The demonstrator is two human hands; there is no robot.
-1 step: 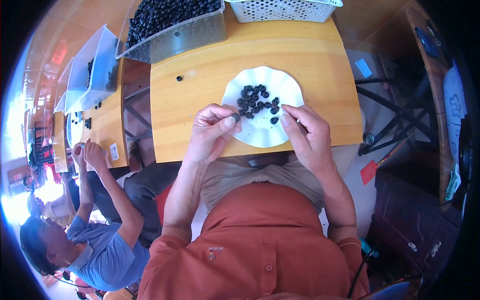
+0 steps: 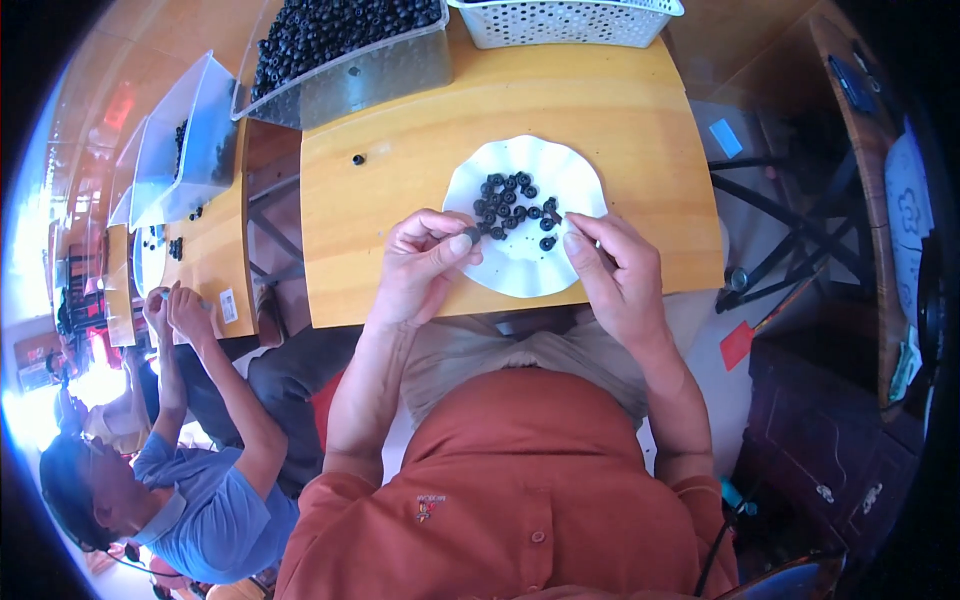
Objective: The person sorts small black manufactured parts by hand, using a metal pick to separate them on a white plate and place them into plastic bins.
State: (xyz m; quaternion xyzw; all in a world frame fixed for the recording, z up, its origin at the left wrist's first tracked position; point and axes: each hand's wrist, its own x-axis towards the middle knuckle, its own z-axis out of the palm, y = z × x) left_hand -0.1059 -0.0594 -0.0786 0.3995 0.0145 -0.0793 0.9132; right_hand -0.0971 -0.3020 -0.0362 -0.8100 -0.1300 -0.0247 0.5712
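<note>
A white plate with a wavy rim [image 2: 530, 278] lies near the table's front edge. On it is a loose group of small black ring-like pieces [image 2: 507, 205], several with a hole in the middle. At the plate's left rim my left hand [image 2: 428, 258] pinches a similar small black round piece [image 2: 472, 235] between thumb and forefinger. Over the right rim, my right hand [image 2: 618, 265] is closed, thumb against forefinger. A tiny dark thing shows at its fingertips, too small to name. The two hands are apart.
A clear bin [image 2: 385, 85] heaped with black pieces stands at the back left, beside a white perforated basket [image 2: 570, 28]. One stray black piece [image 2: 358, 160] lies on the wooden table [image 2: 390, 200]. To the left, a co-worker in a blue shirt [image 2: 205, 510] sits at another table.
</note>
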